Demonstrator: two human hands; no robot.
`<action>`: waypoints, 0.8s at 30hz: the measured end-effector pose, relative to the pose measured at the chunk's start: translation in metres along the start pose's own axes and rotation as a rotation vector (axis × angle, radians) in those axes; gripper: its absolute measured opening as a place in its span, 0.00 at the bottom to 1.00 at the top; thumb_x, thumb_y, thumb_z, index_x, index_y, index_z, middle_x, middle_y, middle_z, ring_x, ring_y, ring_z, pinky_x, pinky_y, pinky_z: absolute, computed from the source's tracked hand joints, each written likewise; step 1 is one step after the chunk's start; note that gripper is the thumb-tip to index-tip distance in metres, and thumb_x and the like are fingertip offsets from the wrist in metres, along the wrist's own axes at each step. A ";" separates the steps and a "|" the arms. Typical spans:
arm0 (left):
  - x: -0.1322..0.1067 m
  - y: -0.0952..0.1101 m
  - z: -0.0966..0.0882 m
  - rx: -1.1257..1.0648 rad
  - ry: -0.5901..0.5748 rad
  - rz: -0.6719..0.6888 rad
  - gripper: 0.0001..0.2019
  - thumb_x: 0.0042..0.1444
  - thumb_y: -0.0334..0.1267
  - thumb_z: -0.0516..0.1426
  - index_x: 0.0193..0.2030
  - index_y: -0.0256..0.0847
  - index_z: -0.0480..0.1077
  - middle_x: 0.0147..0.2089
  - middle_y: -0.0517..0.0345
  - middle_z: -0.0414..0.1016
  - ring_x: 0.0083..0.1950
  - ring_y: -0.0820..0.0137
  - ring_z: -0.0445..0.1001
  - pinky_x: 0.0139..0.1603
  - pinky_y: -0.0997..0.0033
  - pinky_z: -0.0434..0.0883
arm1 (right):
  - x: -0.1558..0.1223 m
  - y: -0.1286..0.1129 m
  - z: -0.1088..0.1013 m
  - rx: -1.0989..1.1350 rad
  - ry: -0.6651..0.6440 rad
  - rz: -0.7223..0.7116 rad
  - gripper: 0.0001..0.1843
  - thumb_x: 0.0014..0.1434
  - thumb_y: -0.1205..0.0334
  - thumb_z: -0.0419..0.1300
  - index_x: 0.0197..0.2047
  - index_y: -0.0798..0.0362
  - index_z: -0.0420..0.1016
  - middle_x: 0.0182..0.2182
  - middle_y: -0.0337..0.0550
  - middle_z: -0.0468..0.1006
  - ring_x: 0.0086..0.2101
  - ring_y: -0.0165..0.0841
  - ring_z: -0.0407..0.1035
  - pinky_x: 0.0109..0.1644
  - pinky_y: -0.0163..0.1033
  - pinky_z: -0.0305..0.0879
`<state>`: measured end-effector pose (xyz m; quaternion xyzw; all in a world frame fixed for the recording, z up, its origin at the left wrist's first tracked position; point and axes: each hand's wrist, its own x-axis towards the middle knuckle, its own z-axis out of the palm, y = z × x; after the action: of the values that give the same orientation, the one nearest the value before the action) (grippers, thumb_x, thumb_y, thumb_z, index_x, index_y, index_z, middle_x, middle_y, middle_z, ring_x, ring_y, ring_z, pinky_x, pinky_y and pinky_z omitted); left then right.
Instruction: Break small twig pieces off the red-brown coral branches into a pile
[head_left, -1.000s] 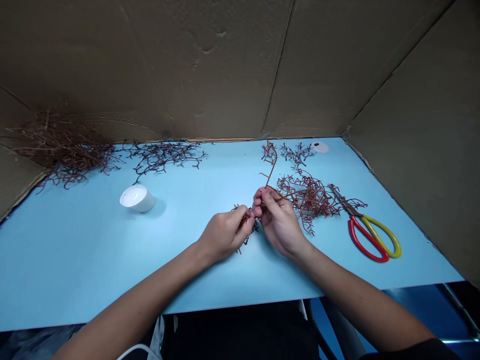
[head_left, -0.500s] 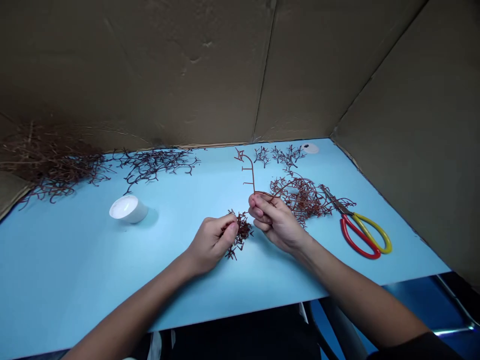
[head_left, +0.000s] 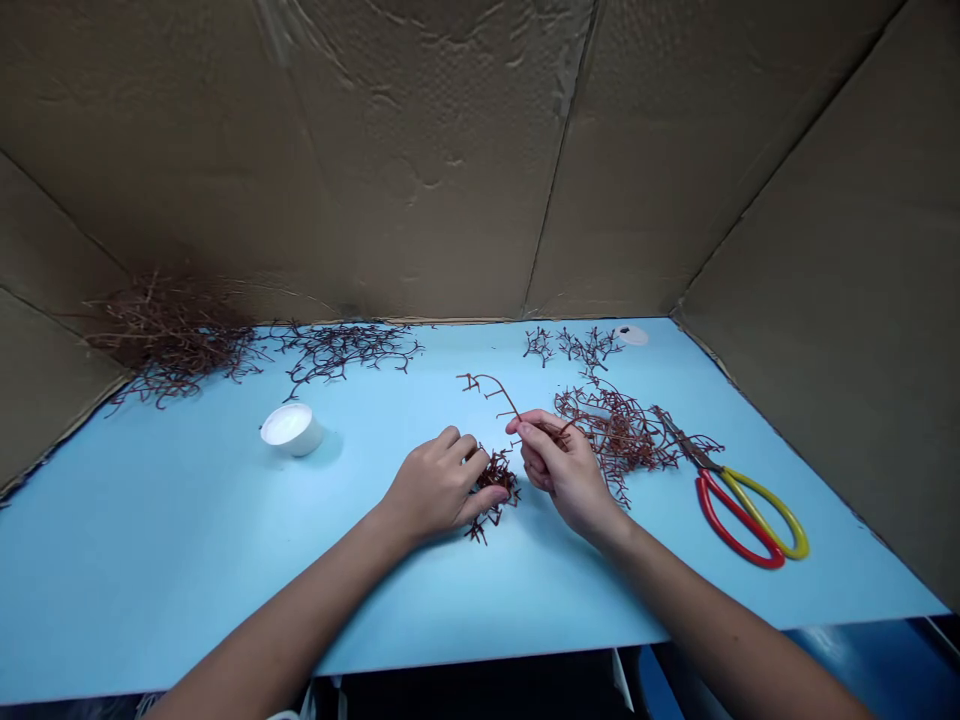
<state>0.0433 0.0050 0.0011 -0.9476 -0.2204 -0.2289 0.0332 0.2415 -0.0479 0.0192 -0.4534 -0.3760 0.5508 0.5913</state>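
Observation:
My right hand (head_left: 566, 470) is closed in a pinch on a thin reddish-brown branched stem (head_left: 495, 388), which arches up and left with short side prongs. Part of that stem is hidden inside the fingers. Over a small heap of short brown pronged pieces (head_left: 499, 480), my left hand (head_left: 442, 482) lies with its thumb stretched out and fingers apart. The fingertips reach the heap; whether they touch single pieces is hard to see. Just beyond my right hand spreads a tangle of similar brown stems (head_left: 622, 435).
Scissors (head_left: 709, 465) with red and yellow handles lie right of the tangle. A white cup (head_left: 292, 430) stands at left. Brown branched pieces (head_left: 345, 348) and a bushy bundle (head_left: 176, 335) are at the back left, smaller sprigs (head_left: 589, 347) and a white disc (head_left: 631, 335) at the back right. Cardboard walls (head_left: 420, 200) enclose the blue table (head_left: 187, 570).
My left hand has opened from a fist over the heap. The stem in my right hand has tipped left and lower. The camera view has shifted, moving the whole scene slightly.

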 end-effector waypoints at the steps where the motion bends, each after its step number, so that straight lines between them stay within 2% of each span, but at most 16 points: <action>1: 0.000 -0.001 0.000 -0.016 -0.002 0.007 0.20 0.77 0.49 0.49 0.41 0.39 0.74 0.40 0.49 0.79 0.41 0.59 0.71 0.36 0.61 0.69 | 0.000 0.000 0.000 -0.021 -0.002 -0.007 0.18 0.59 0.44 0.72 0.38 0.51 0.80 0.16 0.25 0.55 0.17 0.23 0.43 0.20 0.34 0.40; 4: 0.001 -0.002 0.001 -0.076 -0.025 -0.011 0.17 0.77 0.39 0.46 0.45 0.38 0.74 0.40 0.49 0.79 0.42 0.58 0.71 0.41 0.59 0.71 | -0.001 0.000 0.002 -0.053 -0.007 -0.024 0.20 0.58 0.41 0.73 0.36 0.51 0.80 0.16 0.27 0.57 0.18 0.23 0.44 0.20 0.34 0.40; 6: 0.002 0.000 0.001 -0.117 -0.051 -0.029 0.16 0.75 0.36 0.46 0.47 0.37 0.74 0.39 0.48 0.79 0.43 0.58 0.70 0.43 0.58 0.71 | -0.001 0.000 0.002 -0.055 -0.003 -0.025 0.21 0.57 0.41 0.74 0.36 0.51 0.80 0.16 0.27 0.57 0.18 0.24 0.45 0.21 0.34 0.40; 9: 0.001 0.002 0.001 -0.192 -0.055 -0.028 0.15 0.73 0.36 0.46 0.48 0.38 0.74 0.40 0.47 0.79 0.44 0.57 0.71 0.45 0.56 0.72 | 0.000 0.001 0.001 -0.070 -0.001 -0.021 0.21 0.58 0.40 0.74 0.35 0.50 0.81 0.16 0.27 0.55 0.19 0.24 0.44 0.21 0.35 0.40; 12: -0.001 0.001 0.001 -0.315 0.057 -0.068 0.16 0.74 0.44 0.49 0.49 0.38 0.75 0.43 0.45 0.81 0.46 0.57 0.73 0.48 0.54 0.73 | 0.000 0.001 -0.001 -0.156 -0.008 -0.078 0.20 0.60 0.40 0.72 0.34 0.50 0.81 0.17 0.29 0.56 0.20 0.26 0.46 0.22 0.36 0.42; 14: -0.001 0.000 0.000 -0.451 0.181 -0.182 0.21 0.74 0.54 0.50 0.49 0.39 0.74 0.44 0.46 0.81 0.46 0.57 0.74 0.48 0.55 0.73 | 0.000 0.001 -0.003 -0.242 -0.013 -0.142 0.20 0.62 0.41 0.71 0.32 0.50 0.80 0.18 0.31 0.59 0.21 0.27 0.49 0.24 0.37 0.44; 16: 0.001 -0.002 -0.001 -0.656 0.306 -0.371 0.26 0.72 0.63 0.50 0.49 0.39 0.73 0.42 0.48 0.80 0.42 0.61 0.75 0.43 0.60 0.73 | -0.001 0.001 -0.005 -0.335 -0.020 -0.199 0.20 0.64 0.43 0.69 0.30 0.50 0.79 0.20 0.34 0.63 0.23 0.29 0.54 0.26 0.37 0.49; 19: 0.005 -0.005 -0.004 -0.968 0.403 -0.636 0.28 0.73 0.64 0.49 0.57 0.39 0.68 0.41 0.53 0.78 0.31 0.70 0.72 0.33 0.69 0.69 | -0.003 0.002 -0.006 -0.473 -0.078 -0.222 0.21 0.67 0.43 0.66 0.31 0.50 0.80 0.24 0.39 0.71 0.27 0.31 0.60 0.31 0.38 0.55; 21: 0.007 -0.005 -0.006 -1.044 0.348 -0.683 0.24 0.73 0.59 0.51 0.54 0.38 0.69 0.39 0.55 0.77 0.27 0.74 0.69 0.30 0.72 0.67 | -0.002 0.001 -0.006 -0.523 -0.112 -0.218 0.21 0.67 0.42 0.64 0.33 0.50 0.82 0.26 0.41 0.75 0.28 0.33 0.63 0.32 0.39 0.57; 24: 0.009 -0.005 -0.006 -0.968 0.210 -0.616 0.20 0.75 0.50 0.51 0.37 0.39 0.71 0.31 0.59 0.74 0.28 0.74 0.67 0.32 0.72 0.65 | 0.003 -0.004 -0.009 -0.512 -0.070 -0.250 0.23 0.66 0.40 0.65 0.31 0.50 0.81 0.25 0.40 0.74 0.27 0.33 0.63 0.32 0.39 0.56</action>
<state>0.0454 0.0115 0.0104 -0.7195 -0.3515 -0.3953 -0.4500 0.2518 -0.0460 0.0200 -0.5186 -0.5760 0.3764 0.5075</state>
